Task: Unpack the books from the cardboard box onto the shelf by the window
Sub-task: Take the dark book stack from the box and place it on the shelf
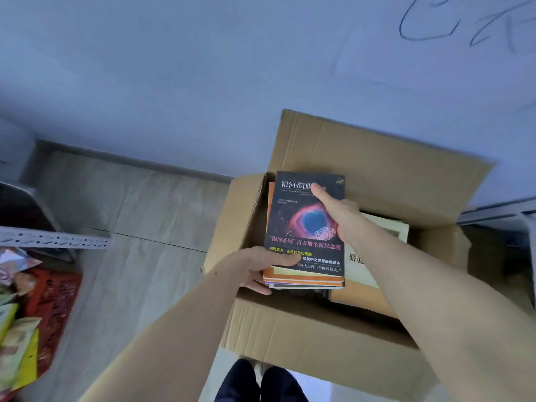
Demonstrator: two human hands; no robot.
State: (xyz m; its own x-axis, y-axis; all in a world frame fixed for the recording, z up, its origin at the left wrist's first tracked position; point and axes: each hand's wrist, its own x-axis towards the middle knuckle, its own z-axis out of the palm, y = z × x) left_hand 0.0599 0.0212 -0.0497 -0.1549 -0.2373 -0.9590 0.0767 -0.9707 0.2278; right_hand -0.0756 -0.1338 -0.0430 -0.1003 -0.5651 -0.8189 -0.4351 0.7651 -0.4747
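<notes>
A small stack of books [304, 278], topped by a dark nebula-cover paperback [301, 216], sits just above the open cardboard box [319, 332], over the other books [359, 268] lying inside. The left hand [261, 268] has its grip clamped on the stack's near corner from beneath, while the right hand [338, 213] presses its thumb flat on the cover, likely to keep the loose pile from sliding as it lifts out
</notes>
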